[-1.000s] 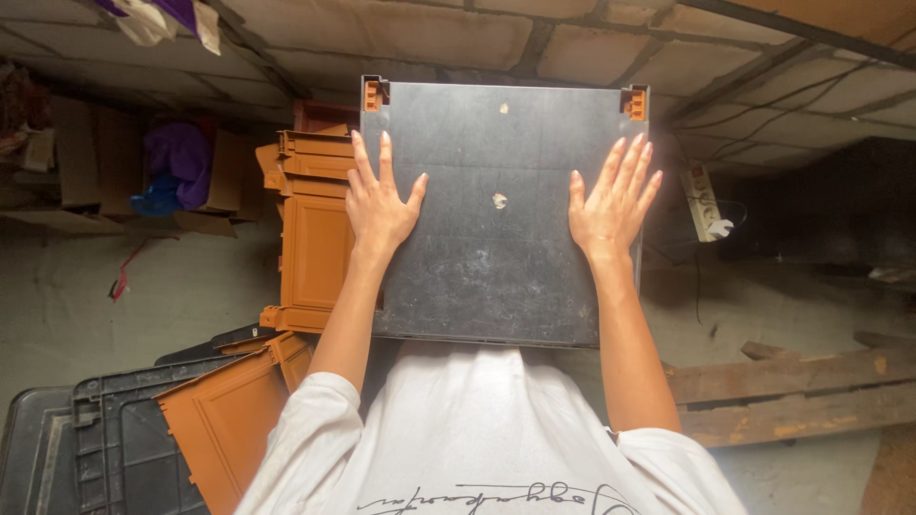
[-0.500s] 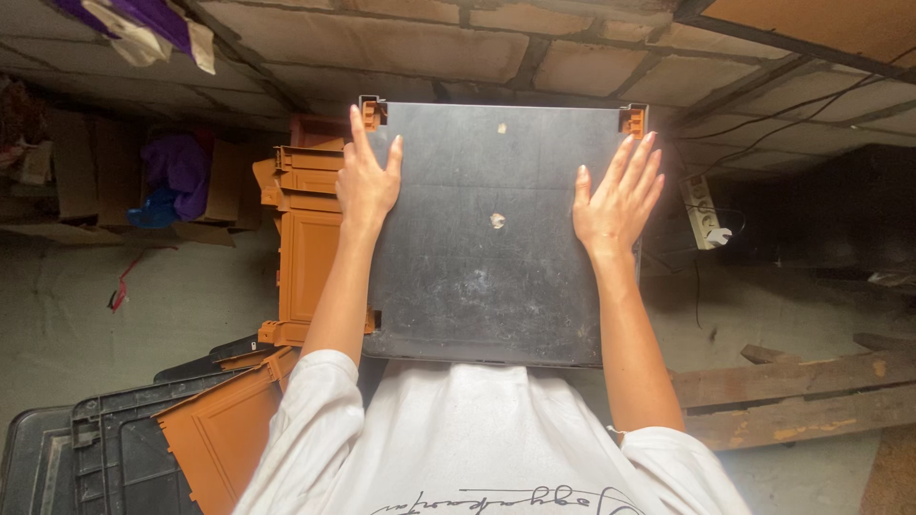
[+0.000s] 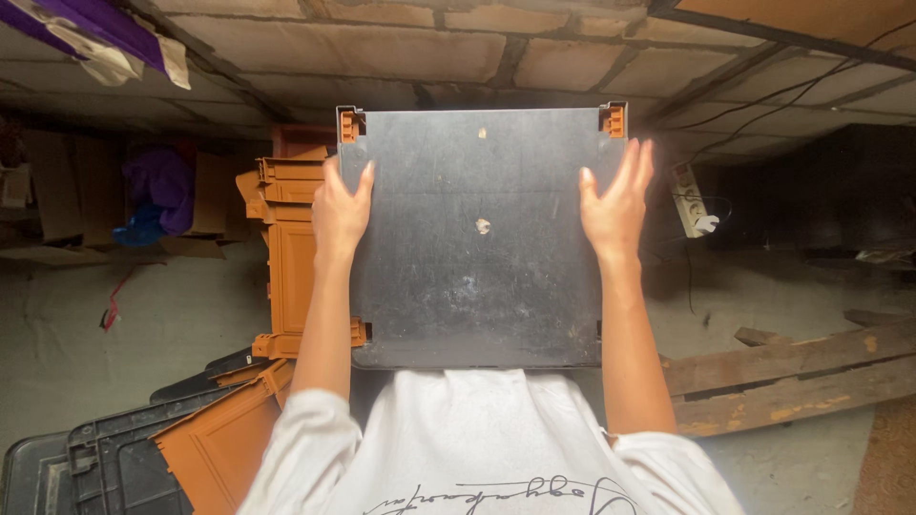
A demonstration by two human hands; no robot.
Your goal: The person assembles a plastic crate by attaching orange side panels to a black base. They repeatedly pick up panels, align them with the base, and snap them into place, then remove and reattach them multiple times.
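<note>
I hold a square dark grey panel (image 3: 477, 238) with orange clips at its two far corners, flat side facing me. My left hand (image 3: 339, 215) lies on its left edge, thumb on the face. At the right edge my right hand (image 3: 615, 205) presses with its fingers spread. The panel's near edge meets my white shirt (image 3: 487, 439).
A stack of orange plastic panels (image 3: 286, 248) stands just left of the panel. Black crates (image 3: 86, 467) and another orange panel (image 3: 219, 448) lie at lower left. Wooden planks (image 3: 792, 372) lie at right. A power strip (image 3: 692, 205) hangs near my right hand.
Both hands have slid outward from the panel's face to its side edges. The panel sits slightly lower in view.
</note>
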